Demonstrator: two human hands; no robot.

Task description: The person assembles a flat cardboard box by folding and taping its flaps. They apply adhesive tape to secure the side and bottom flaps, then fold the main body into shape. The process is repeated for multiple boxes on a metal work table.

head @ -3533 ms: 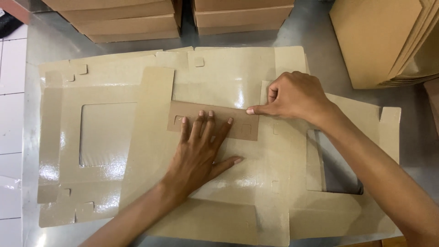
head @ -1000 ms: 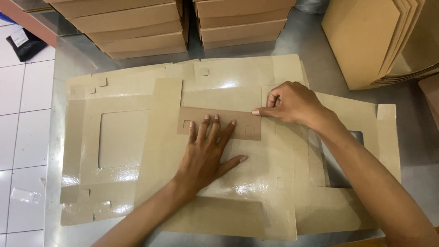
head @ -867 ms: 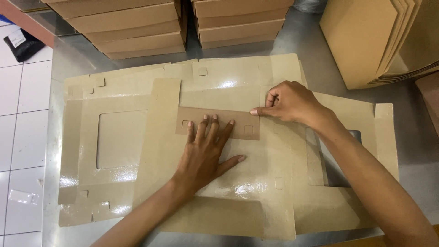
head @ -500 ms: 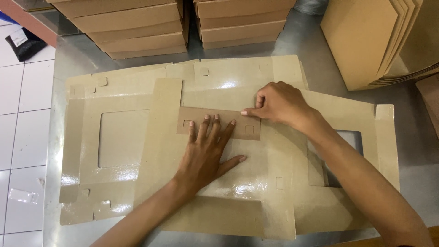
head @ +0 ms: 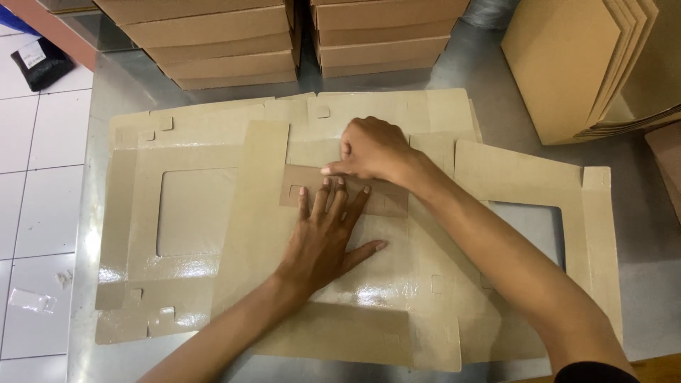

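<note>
Landmark: the brown flap (head: pixel 386 202), a darker strip folded down across the middle of the top box sheet (head: pixel 340 284); I place everything else from it.

Left hand: my left hand (head: pixel 323 241) lies flat on the sheet just below the flap, fingers (head: pixel 333 198) spread apart and their tips resting on the flap's lower edge. It grips nothing; the palm weighs the glossy card down so it cannot slide or spring up.

Right hand: my right hand (head: pixel 372 149) sits on the flap's upper edge, fingers bunched together and curled, the tips pressing down near the flap's left end. It pinches nothing that I can see; it looks like pressure on the crease, to keep the fold flat.

Window sheet: left of the flap lies another flat sheet with a square window (head: pixel 195 213), partly under the top one.

Right sheet: right of the flap, under my forearm, a third sheet (head: pixel 525 177) shows its own window.

Stacks: beyond the flap stand flat carton stacks (head: pixel 213 35).

Table: all of it rests on a shiny metal table (head: pixel 638 284).
</note>
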